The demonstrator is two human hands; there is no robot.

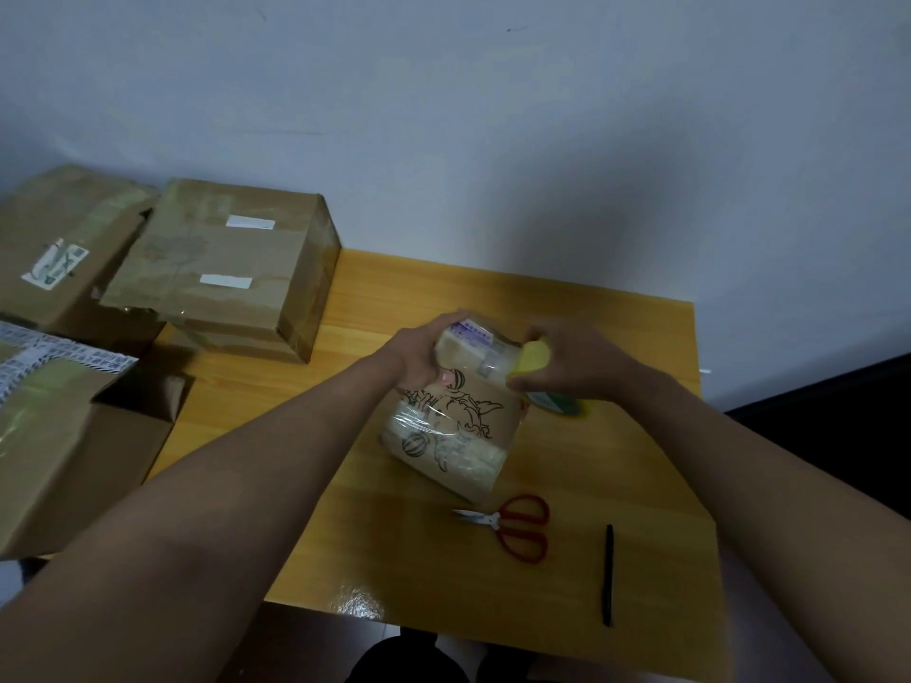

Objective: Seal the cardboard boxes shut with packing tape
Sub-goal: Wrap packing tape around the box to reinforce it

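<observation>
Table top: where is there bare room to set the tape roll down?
Bare wood lies between the stacked boxes and the small box, and right of the pen. Around the scissors it is crowded.

Wooden table (567, 308) under small box (453, 426), scissors (512, 527), pen (608, 574).

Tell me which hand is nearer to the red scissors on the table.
The right hand is nearer. It holds the tape roll beyond the scissors, slightly right. The left hand grips the small box at its far left.
</observation>
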